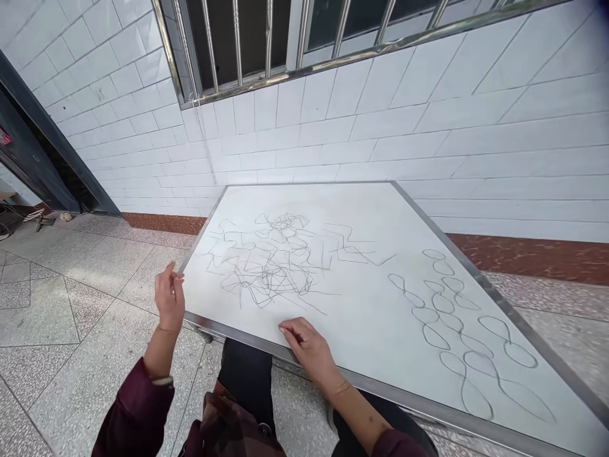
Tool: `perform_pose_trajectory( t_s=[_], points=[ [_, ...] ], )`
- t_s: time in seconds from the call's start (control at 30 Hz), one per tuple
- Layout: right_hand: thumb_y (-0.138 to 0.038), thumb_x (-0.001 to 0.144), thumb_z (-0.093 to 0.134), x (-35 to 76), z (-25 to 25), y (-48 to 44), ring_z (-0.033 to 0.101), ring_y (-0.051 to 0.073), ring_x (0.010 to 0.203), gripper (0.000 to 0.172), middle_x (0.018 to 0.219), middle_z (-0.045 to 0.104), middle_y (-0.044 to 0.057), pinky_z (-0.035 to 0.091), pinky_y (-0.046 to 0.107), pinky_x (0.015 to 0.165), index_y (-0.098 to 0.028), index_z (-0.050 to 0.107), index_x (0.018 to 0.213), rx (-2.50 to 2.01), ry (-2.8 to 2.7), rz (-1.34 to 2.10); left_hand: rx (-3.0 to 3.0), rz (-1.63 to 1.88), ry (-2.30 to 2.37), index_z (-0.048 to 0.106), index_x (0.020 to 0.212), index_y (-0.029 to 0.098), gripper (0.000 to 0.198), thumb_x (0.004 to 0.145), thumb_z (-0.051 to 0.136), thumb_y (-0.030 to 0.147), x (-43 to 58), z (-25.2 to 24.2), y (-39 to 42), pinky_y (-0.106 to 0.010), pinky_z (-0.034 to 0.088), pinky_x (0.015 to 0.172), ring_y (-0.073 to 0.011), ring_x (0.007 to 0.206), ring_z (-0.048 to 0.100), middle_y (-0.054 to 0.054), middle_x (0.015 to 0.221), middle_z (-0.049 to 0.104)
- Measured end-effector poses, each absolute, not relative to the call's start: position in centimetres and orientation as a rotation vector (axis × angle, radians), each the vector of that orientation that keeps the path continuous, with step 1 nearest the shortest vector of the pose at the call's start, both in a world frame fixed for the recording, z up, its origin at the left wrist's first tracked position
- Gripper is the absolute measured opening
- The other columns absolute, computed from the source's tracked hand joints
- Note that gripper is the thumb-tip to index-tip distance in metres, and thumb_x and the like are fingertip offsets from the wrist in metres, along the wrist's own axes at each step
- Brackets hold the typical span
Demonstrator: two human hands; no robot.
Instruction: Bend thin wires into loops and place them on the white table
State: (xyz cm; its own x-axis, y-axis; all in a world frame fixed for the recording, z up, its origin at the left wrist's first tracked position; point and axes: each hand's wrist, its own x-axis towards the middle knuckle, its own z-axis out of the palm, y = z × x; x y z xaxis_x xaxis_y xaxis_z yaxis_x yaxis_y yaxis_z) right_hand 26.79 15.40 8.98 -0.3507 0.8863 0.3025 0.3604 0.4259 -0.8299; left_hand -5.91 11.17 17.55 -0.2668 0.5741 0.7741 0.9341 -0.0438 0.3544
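A white board (371, 298) with a metal frame lies flat in front of me, covered in grey scribbles (271, 260) in the middle and looping lines (457, 324) at the right. My right hand (307, 346) rests on the board's near edge with its fingers curled together, fingertips on the surface. My left hand (169, 298) hovers at the board's left corner, fingers loosely bent and close together, holding nothing that I can make out. I cannot tell whether the right fingers pinch a small marking tool.
A white tiled wall (428, 127) with a barred window (266, 44) stands right behind the board. Speckled stone floor (71, 304) spreads to the left, toward a dark doorway (42, 165). My knees in dark trousers (247, 381) sit under the board's near edge.
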Motion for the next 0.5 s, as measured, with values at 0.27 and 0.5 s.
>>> perform_pose_trajectory(
  t_s=[0.27, 0.5],
  points=[
    [-0.053, 0.093, 0.048, 25.0, 19.5, 9.9, 0.061, 0.016, 0.068, 0.038, 0.092, 0.070, 0.007, 0.053, 0.030, 0.061, -0.021, 0.066, 0.102, -1.027, -1.594, 1.448, -1.660, -2.488, -1.843, 0.055, 0.131, 0.025, 0.036, 0.094, 0.057, 0.027, 6.1, 22.1, 3.8, -0.029, 0.061, 0.069, -0.0150, 0.080, 0.068, -0.002, 0.091, 0.061],
    [-0.052, 0.088, 0.056, 25.0, 23.4, 7.4, 0.053, 0.011, 0.055, 0.032, 0.090, 0.069, 0.003, 0.046, 0.026, 0.050, -0.022, 0.051, 0.100, -1.068, -1.434, 1.524, -2.361, -1.738, -1.583, 0.054, 0.132, 0.030, 0.044, 0.093, 0.053, 0.009, 9.4, 20.2, 0.8, -0.035, 0.059, 0.080, -0.0183, 0.088, 0.069, -0.006, 0.096, 0.071]
  ],
)
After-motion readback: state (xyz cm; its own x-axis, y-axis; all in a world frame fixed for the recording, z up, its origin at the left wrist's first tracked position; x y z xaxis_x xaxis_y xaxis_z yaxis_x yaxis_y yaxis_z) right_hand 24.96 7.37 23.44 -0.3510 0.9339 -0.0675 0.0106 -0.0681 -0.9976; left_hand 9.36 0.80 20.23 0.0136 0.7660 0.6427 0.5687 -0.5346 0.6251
